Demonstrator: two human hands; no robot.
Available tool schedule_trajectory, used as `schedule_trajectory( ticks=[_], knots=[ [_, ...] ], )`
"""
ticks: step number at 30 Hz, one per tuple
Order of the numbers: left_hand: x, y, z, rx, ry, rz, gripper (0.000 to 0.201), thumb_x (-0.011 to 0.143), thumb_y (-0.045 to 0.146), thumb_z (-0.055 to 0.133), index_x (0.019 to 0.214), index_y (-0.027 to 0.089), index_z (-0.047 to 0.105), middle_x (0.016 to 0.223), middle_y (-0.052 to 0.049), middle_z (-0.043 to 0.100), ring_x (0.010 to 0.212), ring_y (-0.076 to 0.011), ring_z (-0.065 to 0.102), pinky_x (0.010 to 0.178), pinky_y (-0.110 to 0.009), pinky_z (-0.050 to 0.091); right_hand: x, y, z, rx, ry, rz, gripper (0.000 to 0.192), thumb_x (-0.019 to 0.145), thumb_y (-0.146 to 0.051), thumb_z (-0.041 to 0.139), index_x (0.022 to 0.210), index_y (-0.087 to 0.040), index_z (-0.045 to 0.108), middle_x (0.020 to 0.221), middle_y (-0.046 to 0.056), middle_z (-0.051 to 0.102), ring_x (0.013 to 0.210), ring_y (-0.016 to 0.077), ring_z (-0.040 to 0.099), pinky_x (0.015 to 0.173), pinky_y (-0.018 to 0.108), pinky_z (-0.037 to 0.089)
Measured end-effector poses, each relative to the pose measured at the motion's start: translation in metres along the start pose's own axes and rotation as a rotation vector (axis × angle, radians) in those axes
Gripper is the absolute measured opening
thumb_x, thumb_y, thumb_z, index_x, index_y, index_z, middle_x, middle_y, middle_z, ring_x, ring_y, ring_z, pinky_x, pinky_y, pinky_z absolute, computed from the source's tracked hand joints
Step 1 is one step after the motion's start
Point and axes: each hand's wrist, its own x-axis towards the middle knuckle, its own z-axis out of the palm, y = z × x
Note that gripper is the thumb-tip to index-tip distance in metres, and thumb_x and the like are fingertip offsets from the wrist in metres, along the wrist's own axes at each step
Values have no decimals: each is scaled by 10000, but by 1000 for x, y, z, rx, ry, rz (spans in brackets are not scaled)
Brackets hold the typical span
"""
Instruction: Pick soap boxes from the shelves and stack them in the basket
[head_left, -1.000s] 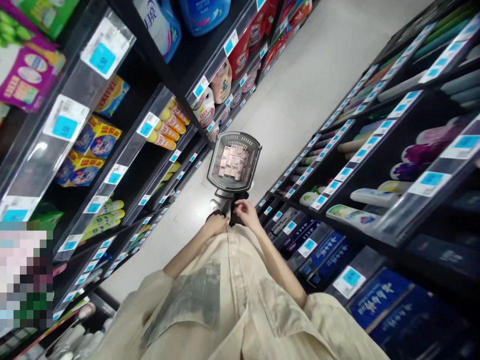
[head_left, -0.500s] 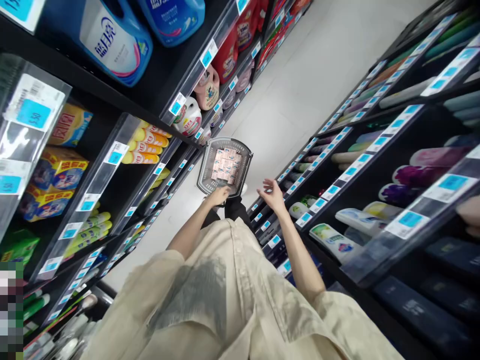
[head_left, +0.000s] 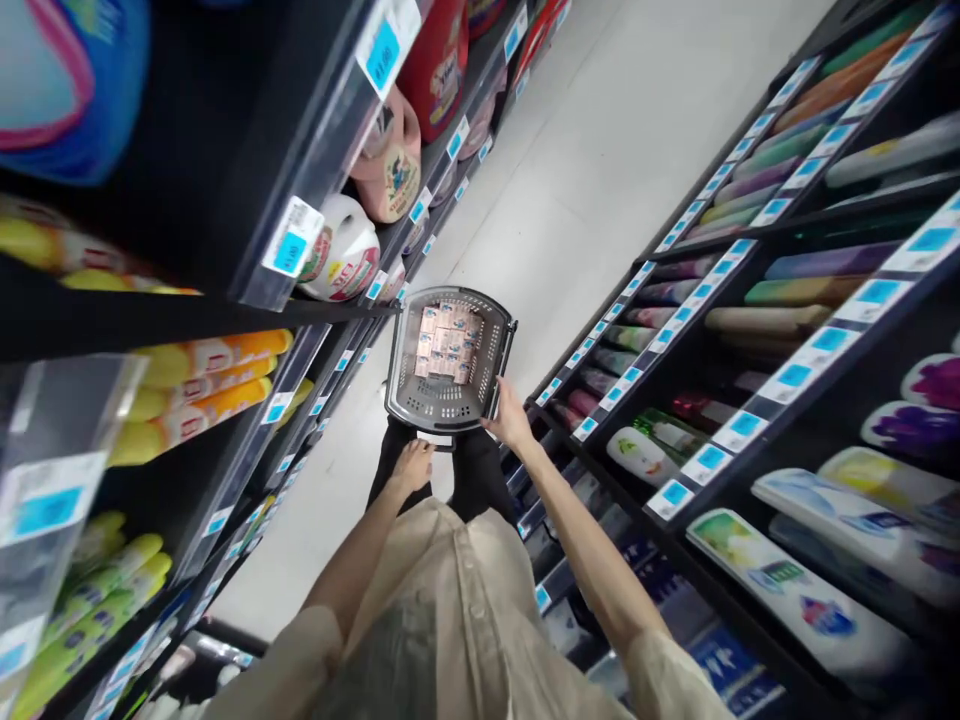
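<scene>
Hands first: left hand [head_left: 412, 466] is hanging just below the near rim of the basket, fingers loose and part-spread, gripping nothing; can't tell if it's touching the rim. Right hand [head_left: 511, 420] is resting on the basket's near right corner, fingers curling onto the rim, holding it there.

Basket [head_left: 451, 362], grey plastic, is sitting low in front of the person's legs, mid-aisle. Long axis is running away from the person, roughly along the aisle, open top facing the camera. Small pink-and-white cartons [head_left: 448, 343] are lying flat in rows on its floor, packed toward the far end.

Left shelving [head_left: 247, 300] is crowding the basket's left edge: yellow bottles [head_left: 202, 375], white and pink detergent jugs [head_left: 352, 250]. Right shelving [head_left: 720, 400] is carrying tubes and sachets behind blue price tags [head_left: 679, 492]. Pale floor [head_left: 600, 170] is running on beyond the basket.
</scene>
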Motion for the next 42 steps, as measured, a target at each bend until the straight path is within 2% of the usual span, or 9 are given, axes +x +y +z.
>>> schedule_trajectory(
  ticks=[5,10,14,18,26,29,33,37,42],
  knots=[
    [60,-121,1,132,-66,50,634,877,68,557,1509,51,518,1645,-262,432,1615,-376,276,1327,-570,186,93,42,70,-139,-159,44,1148,662,-122,806,1646,-18,225,1706,302,284,1612,375,273,1335,509,265],
    [148,-205,12,337,-22,455,762,869,-44,451,1599,171,428,1720,-148,365,1646,-283,225,1347,-559,171,187,96,120,-257,-162,76,1072,710,-97,748,1630,49,216,1703,326,274,1615,381,250,1347,507,210],
    [198,-238,45,403,19,583,725,890,-62,408,1554,213,504,1636,-107,512,1588,-249,379,1321,-519,293,251,138,147,-347,-154,71,1058,743,-100,724,1648,29,193,1724,294,239,1613,386,230,1338,511,223],
    [204,-260,72,434,83,637,651,901,-28,466,1487,229,588,1510,-95,642,1517,-227,485,1271,-438,391,308,177,177,-467,-158,153,1042,808,-116,682,1681,-7,124,1752,275,171,1628,376,192,1325,539,231],
    [198,-269,69,476,274,802,533,989,32,523,1479,222,610,1438,-69,703,1268,-141,669,1148,-254,443,384,238,236,-542,-4,101,730,1042,-251,352,1691,-20,111,1759,252,161,1641,379,179,1297,651,208],
    [200,-268,68,512,303,818,483,996,48,536,1432,222,649,1403,-53,725,1232,-140,678,1124,-250,455,390,244,237,-564,44,87,684,1049,-215,280,1692,-36,131,1725,265,257,1598,370,284,1269,655,263],
    [199,-269,71,525,260,806,481,986,28,526,1415,203,659,1391,-66,729,1242,-163,664,1114,-281,466,369,231,232,-632,-60,83,824,969,-278,531,1656,21,189,1631,332,370,1549,416,334,1254,650,273],
    [199,-256,67,507,71,629,573,950,-4,506,1474,202,612,1459,-105,673,1294,-220,629,1172,-366,434,306,195,239,-594,-245,179,1047,761,-321,797,1602,15,271,1594,352,380,1498,456,359,1233,626,292],
    [196,-199,45,356,-176,253,710,796,17,689,1489,100,562,1480,-213,611,1420,-334,522,1264,-475,313,200,130,237,-13,-420,553,1170,514,-234,917,1532,-68,364,1595,328,347,1472,459,415,1240,578,303]
  ],
)
